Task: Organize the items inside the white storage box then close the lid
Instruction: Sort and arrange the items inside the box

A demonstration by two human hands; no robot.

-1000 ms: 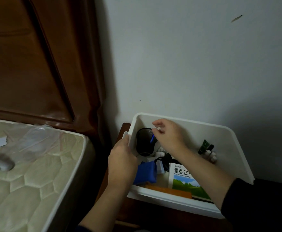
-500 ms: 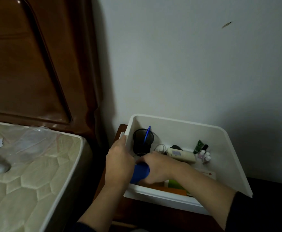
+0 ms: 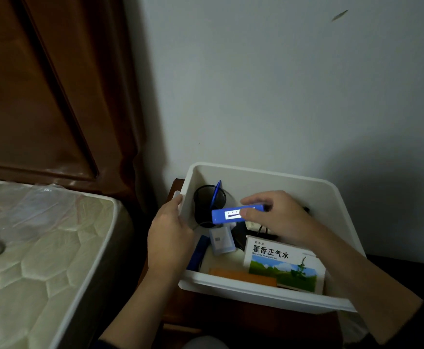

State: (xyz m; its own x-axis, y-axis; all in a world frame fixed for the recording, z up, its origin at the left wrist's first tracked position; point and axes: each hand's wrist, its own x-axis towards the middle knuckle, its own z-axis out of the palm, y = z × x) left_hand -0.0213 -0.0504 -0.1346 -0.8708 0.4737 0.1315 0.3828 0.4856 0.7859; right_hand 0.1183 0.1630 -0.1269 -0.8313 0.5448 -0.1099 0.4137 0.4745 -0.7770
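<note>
Going left to right here. There's a mattress (image 3: pixel 42 248) off to the left and a dark wooden headboard (image 3: pixel 42 84) behind it, neither one in play.

My left hand (image 3: pixel 169 238) is gripping the left wall of the box (image 3: pixel 268 292), fingers curled over the rim, basically pinning it so it isn't sliding on the nightstand (image 3: pixel 175 187). The box is sitting open against the wall; I'm not seeing a lid anywhere in frame.

Just inside that left wall a black mesh cup (image 3: pixel 207 205) is standing upright with a blue pen (image 3: pixel 216 195) leaning in it. Right in front of the cup, my right hand (image 3: pixel 279 217) is pinching a blue stick (image 3: pixel 231 214), thumb and fingers on its right end. This is the bit that matters: the stick's long axis is running almost flat, left to right, its free end pointing at the cup and hanging just beside the mouth. I'm guessing it's going in with the pen, and for that I'd be tipping it upright first, since sideways it'd just catch the rim. The right hand is the one doing it; the left is busy.

Below, a small blue-white box (image 3: pixel 221 240), an orange strip (image 3: pixel 241 275) and the green medicine box (image 3: pixel 284 265) are lying near the front wall.
</note>
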